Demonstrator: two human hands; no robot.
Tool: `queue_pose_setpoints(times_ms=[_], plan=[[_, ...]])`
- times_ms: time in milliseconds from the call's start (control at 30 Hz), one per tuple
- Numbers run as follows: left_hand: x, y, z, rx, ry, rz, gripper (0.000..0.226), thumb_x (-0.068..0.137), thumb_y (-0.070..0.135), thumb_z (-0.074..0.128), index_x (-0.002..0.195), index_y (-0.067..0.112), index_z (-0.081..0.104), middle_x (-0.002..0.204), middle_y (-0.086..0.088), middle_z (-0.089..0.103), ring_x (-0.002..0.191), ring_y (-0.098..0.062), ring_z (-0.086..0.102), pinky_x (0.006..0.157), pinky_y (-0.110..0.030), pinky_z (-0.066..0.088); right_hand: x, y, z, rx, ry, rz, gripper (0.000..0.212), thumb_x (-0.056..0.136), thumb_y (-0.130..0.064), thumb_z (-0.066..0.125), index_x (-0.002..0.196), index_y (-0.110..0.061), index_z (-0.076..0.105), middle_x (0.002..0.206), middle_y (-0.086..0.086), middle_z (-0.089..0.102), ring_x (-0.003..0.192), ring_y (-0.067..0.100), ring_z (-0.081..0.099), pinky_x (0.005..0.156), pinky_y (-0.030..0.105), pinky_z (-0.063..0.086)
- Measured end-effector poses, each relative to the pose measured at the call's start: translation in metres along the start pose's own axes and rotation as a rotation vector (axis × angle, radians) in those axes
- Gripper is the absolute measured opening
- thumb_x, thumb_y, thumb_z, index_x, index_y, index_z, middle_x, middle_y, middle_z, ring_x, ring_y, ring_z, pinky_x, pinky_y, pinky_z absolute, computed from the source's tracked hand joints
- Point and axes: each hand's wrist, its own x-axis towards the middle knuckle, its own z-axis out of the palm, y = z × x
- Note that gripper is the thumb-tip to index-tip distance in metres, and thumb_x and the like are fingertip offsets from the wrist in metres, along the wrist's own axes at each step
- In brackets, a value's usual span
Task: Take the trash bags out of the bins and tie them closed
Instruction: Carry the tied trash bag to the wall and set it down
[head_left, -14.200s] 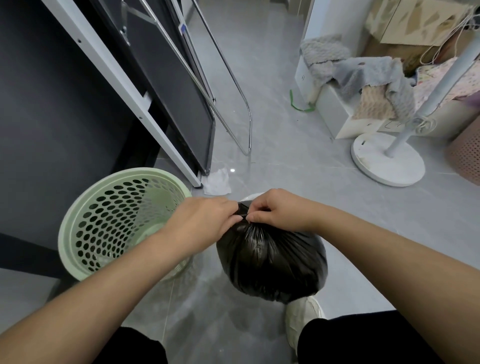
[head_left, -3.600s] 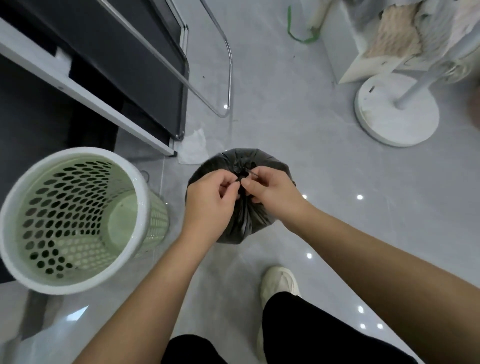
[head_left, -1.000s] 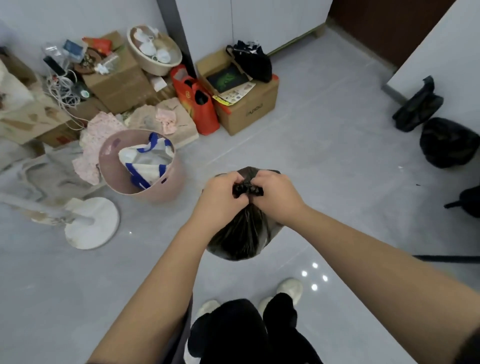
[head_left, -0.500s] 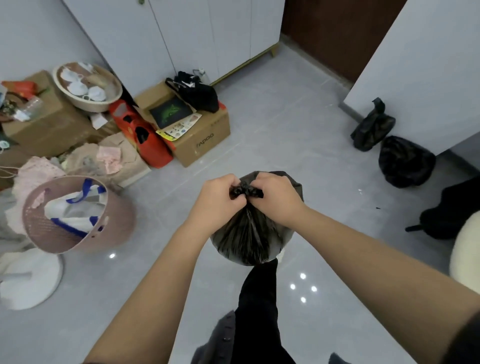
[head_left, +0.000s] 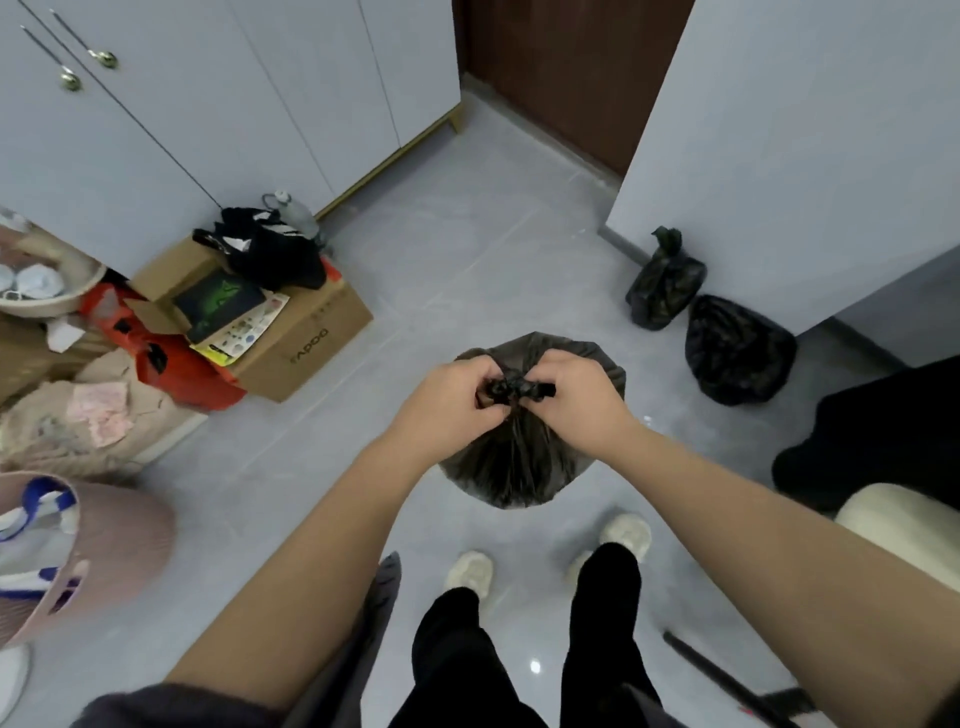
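A full black trash bag (head_left: 519, 467) hangs in the air in front of me, above the grey floor. Its neck is gathered into a knot (head_left: 514, 388) at the top. My left hand (head_left: 447, 402) pinches the knot's left end and my right hand (head_left: 576, 400) pinches its right end. Both hands touch the bag's top. Two more tied black trash bags stand against the white wall at the right: a small one (head_left: 665, 283) and a rounder one (head_left: 737, 348).
A cardboard box (head_left: 306, 343) with black clothing on it and a red bag (head_left: 176, 364) sit at the left. A pink basket (head_left: 104, 561) holds a white-and-blue bag at the lower left. White cabinets (head_left: 208, 104) stand behind. A dark object (head_left: 872, 436) and a cream cushion (head_left: 904, 519) are at the right.
I have turned away from the green bin toward the wall with the other bags, carrying the bag lifted off the floor. Both hands have kept their hold on the knot.
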Motion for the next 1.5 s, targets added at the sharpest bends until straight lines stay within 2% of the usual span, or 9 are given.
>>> queue_pose_setpoints(times_ms=[167,300,367,500,633,733,1033,1267,1500], plan=[[0.076,0.052,0.053,0.054,-0.041,-0.04,0.024,0.079,0.023,0.068,0.101,0.019,0.058,0.081,0.003,0.062,0.075,-0.016,0.059,0.068,-0.03,0.05,0.024,0.088,-0.069,-0.003,-0.023,0.012,0.006,0.076,-0.009,0.072,0.082,-0.007,0.074,0.084,0.008,0.064,0.079,0.025,0.061,0.073,0.038,0.049],[0.142,0.084,0.095,0.1,-0.025,-0.064,0.017,0.078,0.017,0.061,0.076,0.022,0.045,0.074,0.003,0.053,0.078,-0.026,0.058,0.063,-0.031,0.045,0.041,0.151,-0.103,-0.026,-0.057,0.054,0.008,0.075,-0.009,0.073,0.083,-0.006,0.074,0.085,0.009,0.064,0.081,0.026,0.061,0.075,0.036,0.049],[0.178,0.093,0.114,0.102,-0.052,-0.065,0.012,0.078,0.015,0.06,0.076,0.021,0.05,0.077,0.003,0.05,0.08,-0.026,0.057,0.063,-0.029,0.04,0.051,0.185,-0.114,-0.029,-0.058,0.104,0.007,0.076,-0.01,0.073,0.082,-0.006,0.074,0.085,0.009,0.064,0.081,0.026,0.061,0.076,0.036,0.049],[0.251,0.094,0.156,0.07,-0.068,-0.031,0.011,0.078,0.014,0.062,0.089,0.015,0.064,0.085,0.004,0.048,0.084,-0.023,0.058,0.071,-0.03,0.046,0.075,0.253,-0.124,-0.062,-0.04,0.214,0.01,0.077,-0.012,0.073,0.081,-0.004,0.072,0.084,0.009,0.064,0.082,0.026,0.06,0.074,0.032,0.046],[0.321,0.089,0.203,0.065,-0.105,-0.019,0.014,0.08,0.015,0.06,0.094,0.016,0.063,0.095,0.003,0.047,0.093,-0.02,0.055,0.071,-0.027,0.041,0.1,0.322,-0.121,0.006,0.013,0.388,0.011,0.08,-0.015,0.071,0.084,-0.005,0.072,0.086,0.007,0.062,0.084,0.023,0.058,0.075,0.027,0.041],[0.371,0.079,0.241,0.083,-0.184,-0.022,0.025,0.08,0.017,0.062,0.105,0.019,0.062,0.112,-0.002,0.052,0.103,-0.022,0.055,0.083,-0.033,0.047,0.114,0.38,-0.113,0.066,0.051,0.501,0.011,0.081,-0.013,0.07,0.086,-0.004,0.072,0.089,0.01,0.064,0.087,0.024,0.058,0.077,0.025,0.039],[0.478,0.055,0.373,0.05,-0.439,-0.163,0.069,0.084,0.02,0.061,0.146,0.018,0.031,0.141,-0.01,0.042,0.126,-0.025,0.045,0.104,-0.035,0.04,0.136,0.545,-0.085,0.258,0.18,0.78,0.015,0.082,-0.014,0.07,0.092,-0.004,0.073,0.094,0.009,0.07,0.091,0.025,0.063,0.087,0.033,0.048],[0.544,0.037,0.481,-0.159,-0.519,-0.428,0.084,0.083,0.019,0.063,0.151,0.015,0.013,0.145,-0.011,0.04,0.129,-0.028,0.045,0.102,-0.032,0.041,0.151,0.659,-0.065,0.43,0.317,0.924,0.01,0.082,-0.013,0.069,0.088,-0.007,0.075,0.083,0.006,0.07,0.089,0.025,0.064,0.088,0.035,0.05],[0.603,0.021,0.562,-0.263,-0.561,-0.468,0.084,0.08,0.022,0.064,0.15,0.021,0.017,0.144,-0.007,0.045,0.121,-0.025,0.051,0.091,-0.027,0.044,0.171,0.758,-0.05,0.533,0.49,1.064,0.006,0.078,-0.015,0.074,0.082,-0.01,0.074,0.082,0.009,0.071,0.088,0.029,0.068,0.087,0.044,0.055]])
